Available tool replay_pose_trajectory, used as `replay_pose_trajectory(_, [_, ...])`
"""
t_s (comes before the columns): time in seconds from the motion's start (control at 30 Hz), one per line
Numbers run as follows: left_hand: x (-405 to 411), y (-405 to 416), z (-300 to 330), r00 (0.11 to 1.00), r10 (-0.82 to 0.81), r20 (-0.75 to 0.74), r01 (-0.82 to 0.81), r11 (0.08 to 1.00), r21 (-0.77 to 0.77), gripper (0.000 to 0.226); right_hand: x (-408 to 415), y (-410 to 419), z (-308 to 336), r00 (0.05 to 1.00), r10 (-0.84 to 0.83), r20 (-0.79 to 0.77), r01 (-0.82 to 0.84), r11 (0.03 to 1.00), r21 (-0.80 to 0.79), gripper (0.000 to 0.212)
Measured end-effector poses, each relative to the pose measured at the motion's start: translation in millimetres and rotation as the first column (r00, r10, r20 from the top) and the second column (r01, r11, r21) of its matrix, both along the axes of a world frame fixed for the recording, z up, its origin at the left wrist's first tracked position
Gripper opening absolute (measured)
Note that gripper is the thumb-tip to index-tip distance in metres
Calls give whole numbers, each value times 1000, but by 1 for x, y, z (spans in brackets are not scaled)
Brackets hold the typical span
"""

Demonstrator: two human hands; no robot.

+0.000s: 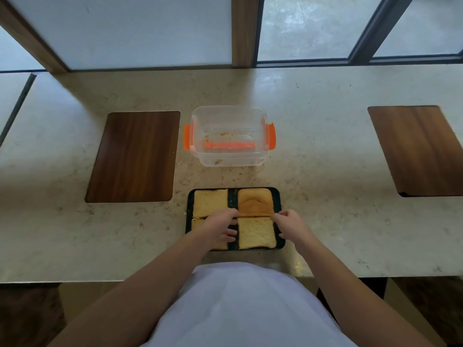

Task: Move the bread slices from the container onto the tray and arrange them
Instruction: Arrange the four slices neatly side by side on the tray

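A black tray [277,196] lies near the counter's front edge with bread slices in a two-by-two layout. The far left slice [210,201] and near right slice [256,232] are pale. The far right slice [255,202] is darker brown. My left hand [220,227] lies over the near left slice [196,222], its fingers touching the near left corner of the far right slice. My right hand [290,225] pinches that slice's near right corner. The clear container [228,136] with orange clips stands behind the tray and holds only crumbs.
A dark wooden board [134,156] is set into the stone counter left of the container, and another wooden board [418,150] sits at the right. Windows and a wooden post rise behind the counter. My white shirt fills the bottom of the view.
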State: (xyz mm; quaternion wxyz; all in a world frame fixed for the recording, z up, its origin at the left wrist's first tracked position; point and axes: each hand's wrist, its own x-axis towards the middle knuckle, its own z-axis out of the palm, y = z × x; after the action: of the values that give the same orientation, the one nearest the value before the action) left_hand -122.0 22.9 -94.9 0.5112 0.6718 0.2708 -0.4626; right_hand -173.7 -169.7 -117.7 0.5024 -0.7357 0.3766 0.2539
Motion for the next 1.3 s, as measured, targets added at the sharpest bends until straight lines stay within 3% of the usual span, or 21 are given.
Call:
replay_pose_trajectory(0.1, [10,-3,5,1000,-8,29,9,1000,-6,48,8,-8,4,1000,-24,5,24,999,46,53])
replay_pose_trajectory(0.23, [18,-9,9,1000,6,29,-6,1000,-5,48,16,-2,8,1000,21,0,-21,998,51,54])
replay_pose_trajectory(0.5, [18,-19,5,1000,3,15,-3,999,-32,52,21,2,11,986,163,-28,-164,984,-66,58])
replay_pose_trajectory(0.73, [20,-20,5,999,-40,22,41,999,-35,37,25,-1,14,984,166,-69,-171,983,-70,51])
replay_pose_trajectory(1.3, [19,-19,-7,999,-14,37,16,999,-34,47,23,4,5,995,97,-35,-99,993,-59,51])
